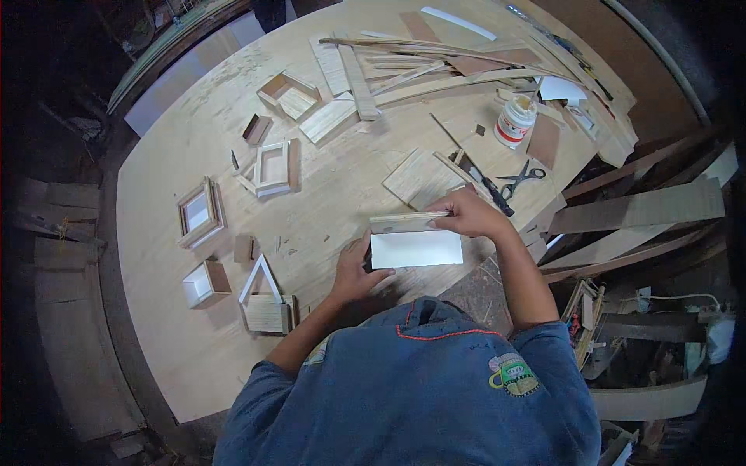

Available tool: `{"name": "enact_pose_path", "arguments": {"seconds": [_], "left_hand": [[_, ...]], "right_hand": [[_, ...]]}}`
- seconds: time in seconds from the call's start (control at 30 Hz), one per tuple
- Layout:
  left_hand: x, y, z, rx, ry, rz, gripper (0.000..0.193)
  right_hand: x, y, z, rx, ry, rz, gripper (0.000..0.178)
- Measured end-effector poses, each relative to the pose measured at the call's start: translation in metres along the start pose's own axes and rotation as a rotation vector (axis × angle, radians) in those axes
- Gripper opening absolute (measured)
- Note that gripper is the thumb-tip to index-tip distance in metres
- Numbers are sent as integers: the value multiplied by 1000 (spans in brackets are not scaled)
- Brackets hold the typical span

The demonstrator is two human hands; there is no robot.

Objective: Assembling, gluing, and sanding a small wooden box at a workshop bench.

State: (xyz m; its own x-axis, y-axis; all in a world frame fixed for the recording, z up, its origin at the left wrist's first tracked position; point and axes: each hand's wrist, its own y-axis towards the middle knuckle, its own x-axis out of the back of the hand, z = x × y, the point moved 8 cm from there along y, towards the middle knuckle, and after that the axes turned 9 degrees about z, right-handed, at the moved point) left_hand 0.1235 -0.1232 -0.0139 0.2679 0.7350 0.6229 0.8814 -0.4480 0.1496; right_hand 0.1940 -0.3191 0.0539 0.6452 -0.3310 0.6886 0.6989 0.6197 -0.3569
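Close to my body, I hold a small wooden piece with a white rectangular panel (pixel 417 248) and a wooden strip (pixel 400 224) along its far edge. My left hand (pixel 357 266) closes on its left end, thumb near the lower corner. Fingers of my right hand (pixel 465 213) pinch the right end of the strip from above. Just beyond lies a flat wooden board (pixel 420 179), partly behind my right hand. To its right are a black-handled tool (pixel 497 196) and dark scissors (pixel 522 179).
On the left of the wooden table (pixel 179 349) stand several small wooden boxes and frames, among them an open box (pixel 289 95) and a frame (pixel 200 212). Wood strips (pixel 435 78) pile up at the back. A white glue jar (pixel 515 122) stands open at the right.
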Motion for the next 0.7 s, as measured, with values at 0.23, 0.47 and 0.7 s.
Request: {"name": "enact_pose_path", "arguments": {"seconds": [0.23, 0.47, 0.7], "left_hand": [[0, 3, -8, -3, -52, 5, 93], [0, 4, -8, 66, -109, 25, 95], [3, 3, -9, -29, -69, -55, 95]], "right_hand": [[-17, 1, -28, 106, 292, 8, 34], [-23, -7, -32, 169, 749, -20, 32], [-25, -9, -28, 186, 750, -67, 34]]}}
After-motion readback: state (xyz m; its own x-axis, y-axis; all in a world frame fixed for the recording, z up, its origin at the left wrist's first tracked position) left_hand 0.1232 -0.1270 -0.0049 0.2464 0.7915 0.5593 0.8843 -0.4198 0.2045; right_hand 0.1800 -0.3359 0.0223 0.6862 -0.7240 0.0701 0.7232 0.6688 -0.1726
